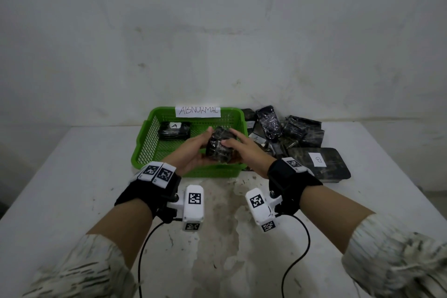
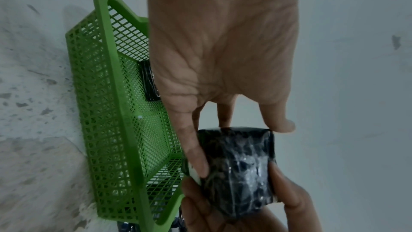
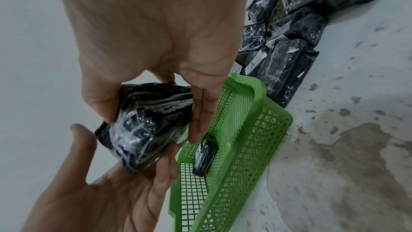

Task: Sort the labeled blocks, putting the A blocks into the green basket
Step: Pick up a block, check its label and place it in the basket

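Note:
A dark plastic-wrapped block [image 1: 219, 149] is held over the front of the green basket [image 1: 150, 143] by both hands. My left hand [image 1: 192, 150] cradles it from the left and below. My right hand [image 1: 244, 150] grips it from the right, thumb on the near face. In the right wrist view the block [image 3: 144, 126] sits between thumb and fingers; in the left wrist view the same block [image 2: 240, 168] shows no readable letter. One block marked A [image 1: 174, 130] lies in the basket's far left corner.
A paper sign reading ABNORMAL [image 1: 197, 111] is stuck on the basket's back rim. Right of the basket lies a pile of several dark wrapped blocks [image 1: 290, 130], one with an A label [image 1: 256, 138], and a flat one marked B [image 1: 319, 161]. The white table [image 1: 72, 176] is stained in front.

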{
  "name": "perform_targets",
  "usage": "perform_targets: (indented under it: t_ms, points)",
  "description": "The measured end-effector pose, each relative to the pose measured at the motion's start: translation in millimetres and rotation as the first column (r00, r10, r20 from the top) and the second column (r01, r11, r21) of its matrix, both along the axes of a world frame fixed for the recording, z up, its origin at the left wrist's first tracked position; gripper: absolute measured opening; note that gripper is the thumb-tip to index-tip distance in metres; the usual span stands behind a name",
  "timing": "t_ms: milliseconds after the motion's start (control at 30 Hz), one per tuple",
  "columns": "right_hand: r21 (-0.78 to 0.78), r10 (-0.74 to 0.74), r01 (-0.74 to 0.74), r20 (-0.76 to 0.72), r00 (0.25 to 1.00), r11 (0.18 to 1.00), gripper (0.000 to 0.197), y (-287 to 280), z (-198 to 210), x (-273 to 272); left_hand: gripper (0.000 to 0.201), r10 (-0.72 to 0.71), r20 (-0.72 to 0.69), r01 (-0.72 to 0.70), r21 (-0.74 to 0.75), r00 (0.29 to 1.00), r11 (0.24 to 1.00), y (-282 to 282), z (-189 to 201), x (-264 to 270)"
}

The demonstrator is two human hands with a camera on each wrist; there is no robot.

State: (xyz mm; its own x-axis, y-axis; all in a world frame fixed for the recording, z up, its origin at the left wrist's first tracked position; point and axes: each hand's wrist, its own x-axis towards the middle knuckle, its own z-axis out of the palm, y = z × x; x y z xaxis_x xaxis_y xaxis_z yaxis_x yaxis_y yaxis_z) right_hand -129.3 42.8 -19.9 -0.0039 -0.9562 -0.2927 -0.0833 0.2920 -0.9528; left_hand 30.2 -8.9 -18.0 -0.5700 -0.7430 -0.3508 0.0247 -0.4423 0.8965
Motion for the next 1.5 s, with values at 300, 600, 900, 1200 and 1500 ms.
perform_targets:
  t_ms: [300, 600, 900, 1200, 1500]
  points:
    - [0.012, 0.008, -0.01, 0.091, 0.996, 1.0, 0.083, -3, 5, -7, 0.043, 0.087, -0.018, -0.089, -0.102, 0.996, 0.991, 1, -2, -9]
    - [0.043, 0.02, -0.027, 0.154, 0.988, 0.999, 0.059, -2, 5, -10, 0.051, 0.077, 0.078, -0.062, -0.179, 0.994, 0.982, -2, -3, -8]
    - [-0.087, 0.185, -0.188, -0.042, 0.982, 0.978, 0.095, 5, 4, -9, 0.037, 0.096, 0.119, -0.092, -0.04, 0.988, 0.995, 0, -4, -4]
    - [-0.252, 0.134, -0.176, -0.176, 0.975, 0.952, 0.097, 1, 12, -3, 0.06, 0.08, 0.123, -0.086, 0.05, 0.989, 0.995, -2, -11, 2]
    - [-0.262, 0.132, -0.119, 0.034, 0.991, 0.958, 0.11, -7, 7, 0, 0.042, 0.248, 0.044, -0.25, 0.053, 0.968, 0.967, -7, -13, 6]
